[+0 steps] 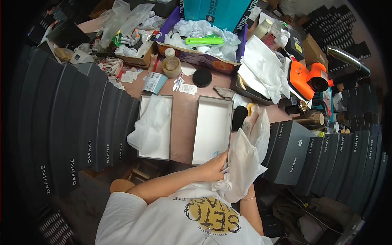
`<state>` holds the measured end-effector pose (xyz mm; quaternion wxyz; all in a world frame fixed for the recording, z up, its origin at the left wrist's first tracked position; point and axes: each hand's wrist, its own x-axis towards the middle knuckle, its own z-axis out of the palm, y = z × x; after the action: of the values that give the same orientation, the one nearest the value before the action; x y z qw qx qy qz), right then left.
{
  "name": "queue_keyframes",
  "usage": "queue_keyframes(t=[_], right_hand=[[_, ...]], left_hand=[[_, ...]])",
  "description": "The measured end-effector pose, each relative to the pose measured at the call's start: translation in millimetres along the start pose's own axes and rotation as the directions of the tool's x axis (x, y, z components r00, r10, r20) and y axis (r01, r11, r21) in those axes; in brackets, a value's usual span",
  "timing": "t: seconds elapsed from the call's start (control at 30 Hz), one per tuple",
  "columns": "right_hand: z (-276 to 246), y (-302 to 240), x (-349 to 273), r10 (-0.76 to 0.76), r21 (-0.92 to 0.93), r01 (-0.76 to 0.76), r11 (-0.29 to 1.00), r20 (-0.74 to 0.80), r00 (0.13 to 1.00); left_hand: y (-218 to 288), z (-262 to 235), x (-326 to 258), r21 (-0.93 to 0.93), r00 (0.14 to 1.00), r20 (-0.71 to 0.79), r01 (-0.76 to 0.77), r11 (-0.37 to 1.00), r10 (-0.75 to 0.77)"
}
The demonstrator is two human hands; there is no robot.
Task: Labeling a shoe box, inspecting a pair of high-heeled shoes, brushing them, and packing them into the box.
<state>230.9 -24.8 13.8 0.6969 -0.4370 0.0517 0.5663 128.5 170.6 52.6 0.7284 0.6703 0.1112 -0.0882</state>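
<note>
My left hand (214, 165) grips a bundle of white tissue paper (245, 157) held close to my chest. My right hand is hidden under that paper; only its wrist with a thin bracelet (247, 199) shows. Just beyond the hands an empty white box tray (212, 128) lies open on the pink table. To its left a second white box tray (143, 102) holds crumpled white tissue paper (152, 124).
Rows of dark grey boxes (77, 122) curve along the left, and more dark boxes (326, 157) stand on the right. At the back are a purple carton of crumpled paper (204, 34), a small bottle (171, 63), a black round lid (202, 77) and an orange tool (308, 77).
</note>
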Motion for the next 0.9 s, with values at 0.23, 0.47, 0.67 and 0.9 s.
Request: queue_keyframes(t=[0.23, 0.47, 0.67, 0.9], right_hand=[[-0.8, -24.6, -19.0, -0.139, 0.025, 0.142, 0.99, -0.11, 0.984], [2.5, -36.7, -15.2, -0.189, 0.014, 0.19, 0.982, -0.077, 0.979], [9.0, -50.7, 7.9, -0.257, 0.026, 0.257, 0.966, -0.014, 0.966], [27.7, -72.4, 21.4, -0.312, 0.008, 0.312, 0.95, 0.056, 0.948]], left_hand=[[-71.1, -64.3, -41.9, 0.377, 0.977, -0.199, 0.003, 0.926, 0.078], [-121.4, -2.9, 1.2, 0.884, 0.948, 0.129, 0.024, 0.467, -0.292], [3.1, -73.8, -43.2, 0.474, 0.976, 0.065, 0.154, 0.867, -0.209], [-111.9, -88.5, -85.9, -0.754, 0.834, -0.551, -0.517, 0.404, 0.039]])
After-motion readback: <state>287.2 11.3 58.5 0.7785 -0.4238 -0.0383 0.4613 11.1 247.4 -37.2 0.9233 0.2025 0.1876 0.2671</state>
